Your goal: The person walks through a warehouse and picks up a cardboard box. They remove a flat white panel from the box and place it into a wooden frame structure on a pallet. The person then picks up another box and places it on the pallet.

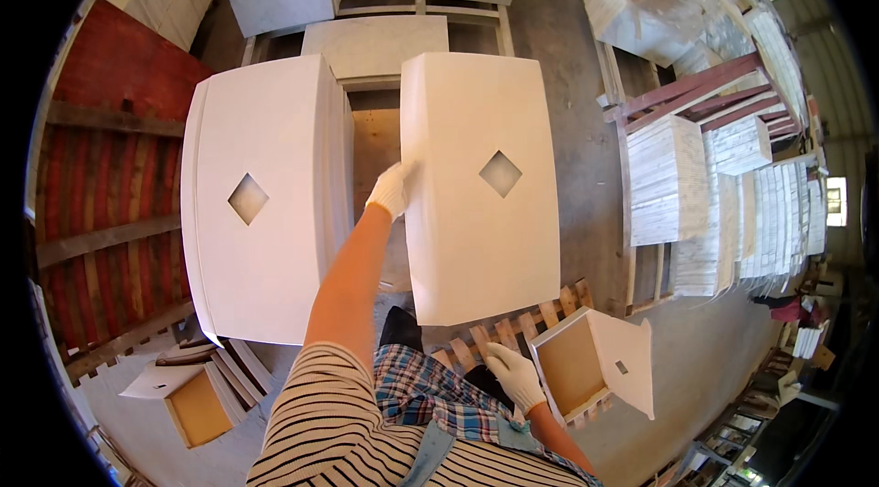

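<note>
A white rectangular slab (476, 240) with a small diamond-shaped cutout is held up in front of me, over a wooden pallet (549, 313). My left hand (394, 187), in a white glove, grips the slab's left edge about halfway up. My right hand (515, 375), also gloved, is below the slab's lower edge with its fingers apart, not touching the slab. To the left stands a stack of similar white slabs (265, 240) with the same diamond cutout in the top one.
An open wooden-lined box with a white lid (595, 363) sits at lower right, another box (192, 400) at lower left. Grey slabs (375, 43) lie ahead. Stacks of pale tiles (678, 185) fill the right side; a red rack (101, 167) runs along the left.
</note>
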The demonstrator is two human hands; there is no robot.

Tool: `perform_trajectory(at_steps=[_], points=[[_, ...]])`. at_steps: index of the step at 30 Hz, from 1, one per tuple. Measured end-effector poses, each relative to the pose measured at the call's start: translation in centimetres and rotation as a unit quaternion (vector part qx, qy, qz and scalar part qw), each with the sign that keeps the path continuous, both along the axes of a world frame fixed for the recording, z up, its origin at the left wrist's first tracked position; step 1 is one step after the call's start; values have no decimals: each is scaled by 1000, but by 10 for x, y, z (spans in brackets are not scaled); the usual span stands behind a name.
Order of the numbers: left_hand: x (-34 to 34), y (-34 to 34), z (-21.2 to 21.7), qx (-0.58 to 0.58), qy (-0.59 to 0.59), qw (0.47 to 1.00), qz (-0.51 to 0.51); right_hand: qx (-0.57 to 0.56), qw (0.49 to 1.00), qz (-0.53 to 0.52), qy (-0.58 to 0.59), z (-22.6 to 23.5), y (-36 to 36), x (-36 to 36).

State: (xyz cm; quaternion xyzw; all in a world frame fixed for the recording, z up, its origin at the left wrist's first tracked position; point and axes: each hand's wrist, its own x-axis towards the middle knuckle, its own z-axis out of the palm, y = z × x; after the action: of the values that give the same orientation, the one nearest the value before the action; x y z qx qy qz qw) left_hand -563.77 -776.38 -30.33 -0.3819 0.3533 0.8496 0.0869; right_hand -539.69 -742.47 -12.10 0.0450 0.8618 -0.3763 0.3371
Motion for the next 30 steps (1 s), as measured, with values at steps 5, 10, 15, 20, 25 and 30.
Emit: perform_trajectory(at_steps=[5,10,15,20,25,30], points=[[-20,14,84,-96,98,986,-100,-3,999,-43,-9,-7,3,-1],[-45,76,219,-243,178,917,-263,65,996,-58,2,10,-3,-13],[-38,188,267,-25,374,874,-308,28,989,-3,146,18,-18,-27],[10,258,235,-214,477,707,-476,188,930,31,314,61,9,-73],[95,239,166,-213,238,827,-463,370,830,-3,418,50,145,-112],[185,171,60,-279,136,772,-554,279,908,-310,-33,-21,269,-126]])
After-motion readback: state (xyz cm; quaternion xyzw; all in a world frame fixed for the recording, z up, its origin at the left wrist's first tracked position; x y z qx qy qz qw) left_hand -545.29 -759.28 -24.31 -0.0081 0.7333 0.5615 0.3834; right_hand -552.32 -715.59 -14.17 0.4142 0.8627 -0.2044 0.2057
